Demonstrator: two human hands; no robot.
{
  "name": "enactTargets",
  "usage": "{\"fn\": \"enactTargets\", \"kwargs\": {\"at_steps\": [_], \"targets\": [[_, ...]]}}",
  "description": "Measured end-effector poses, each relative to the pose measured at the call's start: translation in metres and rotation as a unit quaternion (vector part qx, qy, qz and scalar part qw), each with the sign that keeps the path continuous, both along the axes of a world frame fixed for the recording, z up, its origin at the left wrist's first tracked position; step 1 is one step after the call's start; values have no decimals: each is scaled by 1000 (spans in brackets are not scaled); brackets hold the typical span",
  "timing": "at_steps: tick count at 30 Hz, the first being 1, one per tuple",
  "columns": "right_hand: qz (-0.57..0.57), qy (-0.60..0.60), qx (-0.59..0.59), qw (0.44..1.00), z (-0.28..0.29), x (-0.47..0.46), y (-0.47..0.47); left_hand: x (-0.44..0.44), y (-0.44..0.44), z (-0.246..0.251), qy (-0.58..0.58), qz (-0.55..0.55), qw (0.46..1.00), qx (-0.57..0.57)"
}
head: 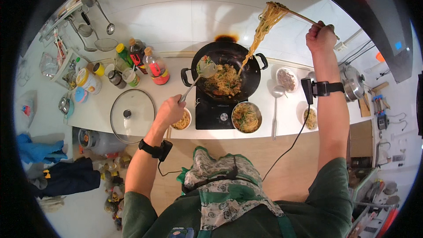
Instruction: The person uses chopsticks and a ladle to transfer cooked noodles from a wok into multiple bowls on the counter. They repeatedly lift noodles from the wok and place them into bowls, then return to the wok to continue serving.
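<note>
My right hand (321, 37) grips a pair of chopsticks (302, 16) high at the right. A long bundle of noodles (262, 31) hangs from their tips and trails down into the black wok (211, 51). In my left hand (171, 109) is the handle of a metal ladle (191, 87); its bowl sits over the left side of the wok and has some food in it. More noodles with greens (225, 81) lie in the wok, which stands on a black induction cooker (211, 115). A metal bowl of noodles (246, 117) rests at the cooker's front right.
A glass lid (132, 122) lies left of my left hand, near a small noodle bowl (182, 120). Several sauce bottles (155, 67) stand behind. To the right are another ladle (275, 115), a bowl of pale food (287, 80), another noodle bowl (310, 119) and a steel pot (352, 82).
</note>
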State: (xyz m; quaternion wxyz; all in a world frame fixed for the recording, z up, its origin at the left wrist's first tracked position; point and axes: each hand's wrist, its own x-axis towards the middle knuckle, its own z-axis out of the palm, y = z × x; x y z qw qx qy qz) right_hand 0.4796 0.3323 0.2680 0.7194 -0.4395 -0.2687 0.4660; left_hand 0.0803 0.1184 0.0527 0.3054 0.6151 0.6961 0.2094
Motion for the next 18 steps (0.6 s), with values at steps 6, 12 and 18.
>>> {"fn": "enactTargets", "kwargs": {"at_steps": [6, 12, 18], "targets": [[30, -3, 43, 999, 33, 27, -25, 2, 12, -14, 34, -6, 999, -23], [32, -20, 61, 997, 50, 45, -61, 6, 17, -27, 39, 8, 999, -2], [38, -20, 44, 998, 49, 58, -87, 10, 24, -33, 62, -1, 998, -28]]}}
